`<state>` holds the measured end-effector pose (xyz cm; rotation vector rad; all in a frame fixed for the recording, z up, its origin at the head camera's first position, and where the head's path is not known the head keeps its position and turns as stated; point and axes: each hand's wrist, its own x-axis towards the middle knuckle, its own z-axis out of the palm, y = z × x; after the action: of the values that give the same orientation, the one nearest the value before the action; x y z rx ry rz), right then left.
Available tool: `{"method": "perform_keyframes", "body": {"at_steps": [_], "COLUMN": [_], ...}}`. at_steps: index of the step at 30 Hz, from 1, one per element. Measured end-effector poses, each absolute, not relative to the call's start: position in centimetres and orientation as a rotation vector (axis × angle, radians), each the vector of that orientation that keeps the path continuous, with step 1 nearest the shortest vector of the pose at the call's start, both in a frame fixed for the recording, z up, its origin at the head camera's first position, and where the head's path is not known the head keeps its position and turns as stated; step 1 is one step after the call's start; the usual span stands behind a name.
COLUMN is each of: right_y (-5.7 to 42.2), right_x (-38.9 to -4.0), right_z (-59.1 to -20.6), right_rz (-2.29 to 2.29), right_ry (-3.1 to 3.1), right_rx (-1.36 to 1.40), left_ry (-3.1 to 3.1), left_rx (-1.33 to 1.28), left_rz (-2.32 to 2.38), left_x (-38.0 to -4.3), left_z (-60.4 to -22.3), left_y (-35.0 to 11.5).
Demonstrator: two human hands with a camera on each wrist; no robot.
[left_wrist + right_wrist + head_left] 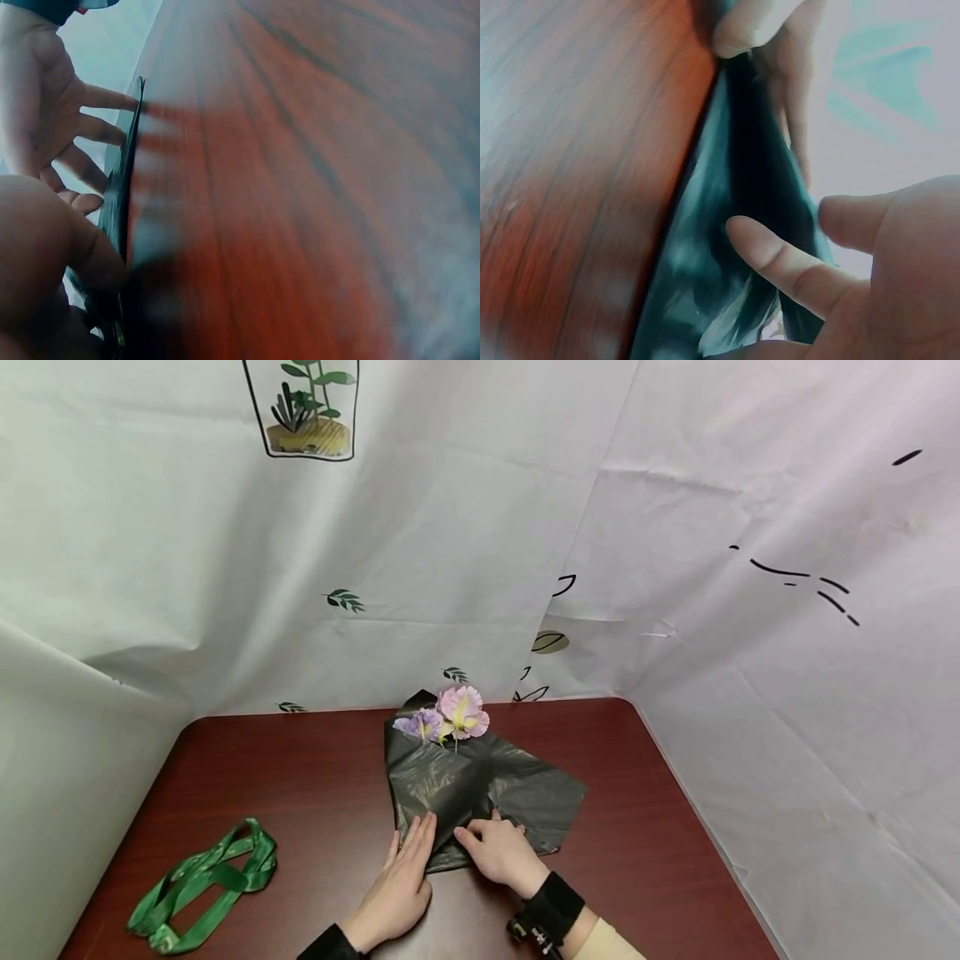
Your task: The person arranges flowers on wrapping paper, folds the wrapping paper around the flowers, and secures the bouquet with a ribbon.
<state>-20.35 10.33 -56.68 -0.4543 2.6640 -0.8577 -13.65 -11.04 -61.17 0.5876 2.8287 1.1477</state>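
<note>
So, both hands are working on a sheet of black paper (438, 781) lying toward the far middle of the table (315, 793). The left hand (401, 885) has its fingers pretty much straight, close together and resting along the paper's lower left edge, with the thumb toward the right. The right hand (502, 852) is over the lower middle, fingers loosely bent and touching the paper; from the left wrist view they look spread apart rather than squeezed together. Can't really tell whether its thumb is pressing anything.

The left part of the paper is folded over toward the middle, while the right part fans out flat into a corner. Poking out the top are a pink flower (463, 710) and a smaller purple flower (420, 724), side by side and touching.

Over on the left, well apart from the paper, a green ribbon (232, 878) sits in loose loops. Black strap (553, 906) on the right wrist, pale sleeve (606, 943) below it. White cloth (450, 527) with leaf prints hangs behind everything.
</note>
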Motion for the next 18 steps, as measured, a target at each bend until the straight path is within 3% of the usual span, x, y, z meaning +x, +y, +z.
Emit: {"method": "perform_keyframes", "body": {"at_steps": [6, 10, 18], "right_y": [9.6, 8.6, 8.1], "right_x": [-20.0, -19.0, -18.5], "right_z": [-58.0, -56.0, -56.1], "right_rz": [-0.939, -0.983, -0.986], "right_ry": [2.686, 2.669, 2.738], "right_rx": [-0.251, -0.037, 0.015], "left_ry": [2.743, 2.741, 2.955], "left_rx": [0.591, 0.597, 0.667], "left_rz": [1.207, 1.298, 1.415], "left_x": [-13.3, -13.2, -13.9], "left_z": [-61.3, -61.8, -64.1], "left_y": [-11.1, -11.1, -10.9]}}
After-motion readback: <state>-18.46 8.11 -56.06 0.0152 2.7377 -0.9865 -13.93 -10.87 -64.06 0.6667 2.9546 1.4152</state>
